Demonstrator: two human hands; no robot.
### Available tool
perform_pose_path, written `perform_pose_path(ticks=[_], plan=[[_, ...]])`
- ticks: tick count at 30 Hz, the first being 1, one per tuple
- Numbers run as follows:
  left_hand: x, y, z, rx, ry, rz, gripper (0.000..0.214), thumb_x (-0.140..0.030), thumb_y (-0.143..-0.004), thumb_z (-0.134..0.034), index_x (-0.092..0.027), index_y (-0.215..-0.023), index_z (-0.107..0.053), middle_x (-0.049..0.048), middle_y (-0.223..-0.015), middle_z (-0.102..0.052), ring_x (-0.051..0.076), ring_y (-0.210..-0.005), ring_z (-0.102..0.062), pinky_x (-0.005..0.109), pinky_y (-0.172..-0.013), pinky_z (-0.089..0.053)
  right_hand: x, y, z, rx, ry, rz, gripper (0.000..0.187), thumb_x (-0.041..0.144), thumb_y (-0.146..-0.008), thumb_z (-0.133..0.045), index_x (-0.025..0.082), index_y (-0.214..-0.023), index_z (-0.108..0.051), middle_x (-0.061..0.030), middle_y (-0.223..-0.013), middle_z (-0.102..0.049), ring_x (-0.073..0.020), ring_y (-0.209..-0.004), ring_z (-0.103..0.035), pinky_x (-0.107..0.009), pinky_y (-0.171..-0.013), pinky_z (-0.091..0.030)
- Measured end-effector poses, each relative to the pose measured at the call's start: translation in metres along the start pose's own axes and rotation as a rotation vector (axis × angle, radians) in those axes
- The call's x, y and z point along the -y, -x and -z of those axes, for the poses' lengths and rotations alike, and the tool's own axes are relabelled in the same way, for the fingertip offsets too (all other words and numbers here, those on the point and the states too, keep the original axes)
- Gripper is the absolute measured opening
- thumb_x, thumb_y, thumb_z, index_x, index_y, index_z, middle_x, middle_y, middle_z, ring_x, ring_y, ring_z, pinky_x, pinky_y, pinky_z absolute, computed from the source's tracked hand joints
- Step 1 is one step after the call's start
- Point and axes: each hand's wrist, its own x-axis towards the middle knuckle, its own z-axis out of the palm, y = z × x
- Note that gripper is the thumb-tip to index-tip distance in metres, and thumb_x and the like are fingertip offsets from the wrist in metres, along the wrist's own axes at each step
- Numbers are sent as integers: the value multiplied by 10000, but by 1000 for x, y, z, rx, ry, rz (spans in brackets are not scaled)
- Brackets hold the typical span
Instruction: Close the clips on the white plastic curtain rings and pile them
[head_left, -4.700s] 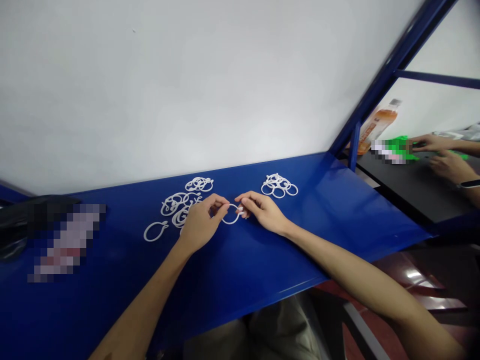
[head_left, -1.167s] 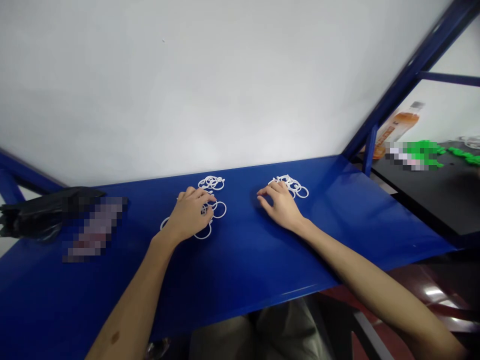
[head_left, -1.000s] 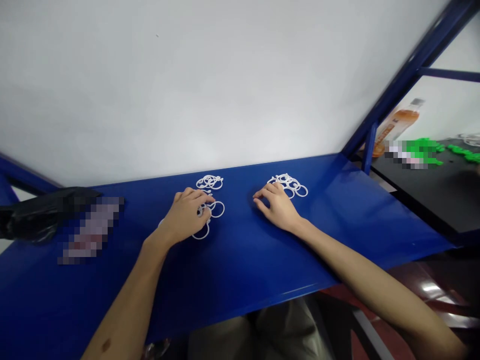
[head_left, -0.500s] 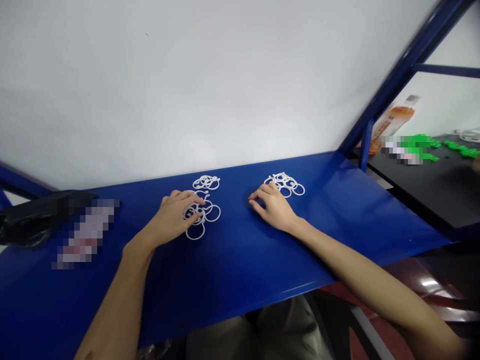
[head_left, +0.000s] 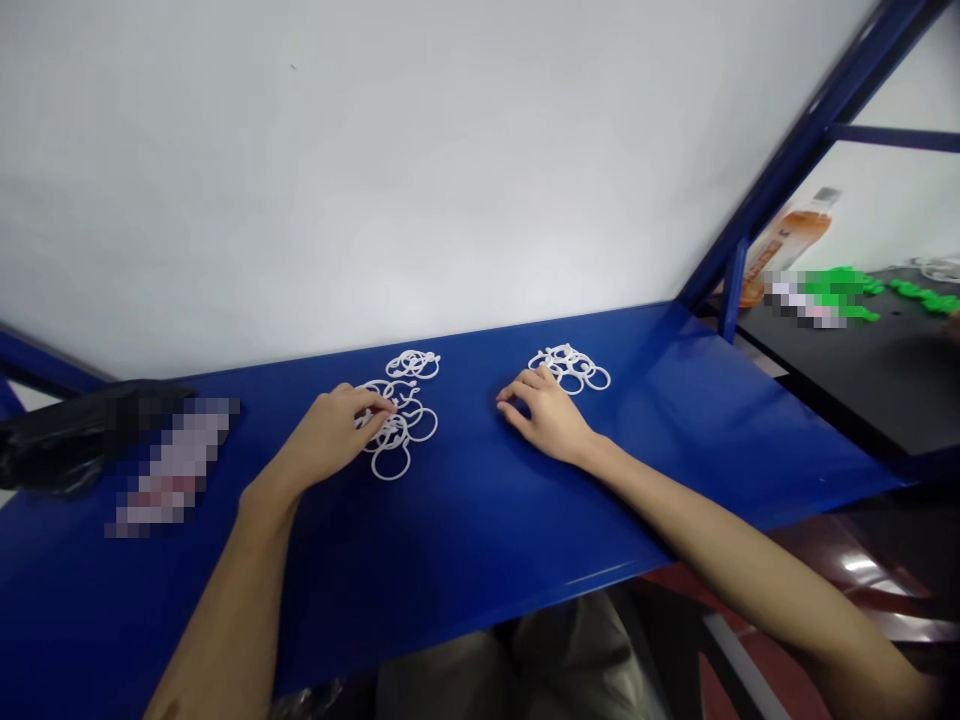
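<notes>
A black plastic bag [head_left: 52, 450] lay along the left end of the blue counter [head_left: 480, 510], with a pixelated packet [head_left: 176, 460] just beside it. Beyond the right end, past a blue metal frame [head_left: 731, 290], a black counter [head_left: 847, 370] carried a bottle of orange liquid [head_left: 787, 245] and bright green pieces [head_left: 836, 290]. White rings with knobbed ends lay in three groups: a small cluster [head_left: 412, 364] by the rear edge, a larger, overlapping pile [head_left: 391, 440] nearer the front edge, and a right-hand cluster [head_left: 574, 370] near the rear edge, toward the right rear corner. The left hand [head_left: 334, 430] covered the pile's left side, thumb and forefinger drawn nearly together over the rings; whether they pinched one could not be told. The right hand [head_left: 551, 415] partly hid the right-hand cluster, its fingers loosely bent, thumb slightly apart, gripping nothing visible.
</notes>
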Motion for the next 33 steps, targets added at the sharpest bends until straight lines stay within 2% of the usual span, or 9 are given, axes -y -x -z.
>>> perform_pose_path(ticks=[4,8,11,15,18,23,27,30,33], plan=[[13,-2,-6,-107,-82,-34,329,-299,-894,-440,-260,-1007,-747,62,-1012,-720,254,-903,-574,375,-816,-450,0,0,-1,5,3,4,123,234,-956,-584,178,-962,-694,-68,-949,-662,-233,-894,-509,-381,-868,-450],[22,-3,-13,-82,-219,-67,304,-277,-904,-458,-287,-949,-758,61,-1038,-716,280,-915,-548,385,-767,-418,1,0,-1,14,2,14,117,230,-954,-588,177,-952,-692,-67,-948,-665,-230,-889,-515,-383,-876,-445],[22,-2,-12,-145,-298,-78,286,-261,-919,-467,-266,-945,-751,64,-1026,-723,291,-930,-541,396,-758,-393,1,0,-2,16,1,16,115,225,-951,-589,174,-954,-692,-67,-948,-668,-230,-885,-514,-386,-873,-444],[16,-1,-8,-349,-382,-96,280,-278,-948,-471,-243,-1001,-744,68,-994,-727,295,-935,-542,408,-747,-366,0,0,-2,19,-1,18,116,232,-950,-594,174,-961,-693,-68,-959,-666,-230,-893,-511,-386,-875,-449],[11,-1,-6,-456,-389,-120,254,-292,-951,-498,-238,-987,-744,65,-943,-714,280,-913,-552,399,-740,-357,0,0,-2,24,-7,17,119,234,-951,-592,173,-963,-694,-68,-956,-665,-232,-897,-513,-388,-882,-452],[-1,-2,-7,-595,-449,-184,216,-290,-944,-544,-233,-960,-752,57,-859,-695,257,-841,-550,386,-710,-341,1,0,-3,31,-16,10,133,251,-958,-582,182,-971,-695,-69,-955,-663,-234,-904,-512,-396,-887,-453],[-13,-3,-13,-696,-462,-307,182,-229,-929,-576,-248,-973,-751,22,-727,-673,218,-737,-547,370,-694,-333,0,0,-2,28,-15,10,130,250,-958,-584,182,-969,-694,-64,-956,-665,-230,-901,-510,-391,-888,-451],[-22,-4,-20,-762,-424,-411,194,-186,-910,-606,-242,-1037,-742,-12,-631,-664,188,-644,-552,361,-690,-350,0,0,-1,33,-10,9,133,249,-958,-585,176,-968,-696,-69,-959,-665,-231,-905,-508,-386,-886,-455],[-30,-6,-26,-802,-343,-465,235,-150,-899,-613,-216,-1093,-729,-10,-661,-703,163,-596,-572,343,-708,-398,0,1,-2,41,-12,2,137,253,-956,-588,174,-978,-698,-71,-965,-664,-234,-916,-509,-383,-890,-461]])
